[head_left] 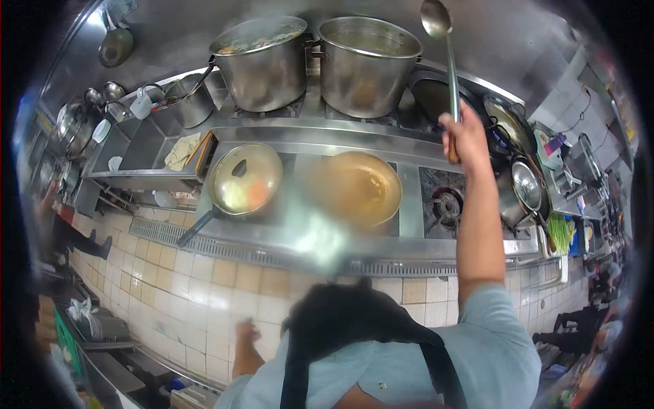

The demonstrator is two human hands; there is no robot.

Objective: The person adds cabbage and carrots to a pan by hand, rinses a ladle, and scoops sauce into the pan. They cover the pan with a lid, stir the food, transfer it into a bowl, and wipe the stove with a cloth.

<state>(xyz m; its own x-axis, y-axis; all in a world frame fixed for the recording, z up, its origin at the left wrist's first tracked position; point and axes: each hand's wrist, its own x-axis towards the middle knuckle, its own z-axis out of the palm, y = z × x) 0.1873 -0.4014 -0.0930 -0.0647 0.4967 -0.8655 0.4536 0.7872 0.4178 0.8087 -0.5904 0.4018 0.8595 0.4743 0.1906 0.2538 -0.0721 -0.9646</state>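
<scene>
My right hand (468, 136) is raised over the right side of the stove, its fingers wrapped round the lower handle of a long metal ladle (452, 68). The bowl of the ladle points up and away from me. Left of that arm sits a wide pan (381, 187) with a thin brownish liquid, partly hazed over. A second pan (196, 228) stands further left under a lid (267, 163), with pale and orange food showing faintly. My left hand (246, 332) hangs low by my side, away from the stove, fingers loosely curled and apart, apparently holding nothing.
Two tall stockpots (266, 82) stand steaming at the back. A bare burner (446, 204) lies under my right forearm. To the right are a stacked pot (521, 194) and green onions (560, 233). A cloth (182, 151) lies left; people are at both edges.
</scene>
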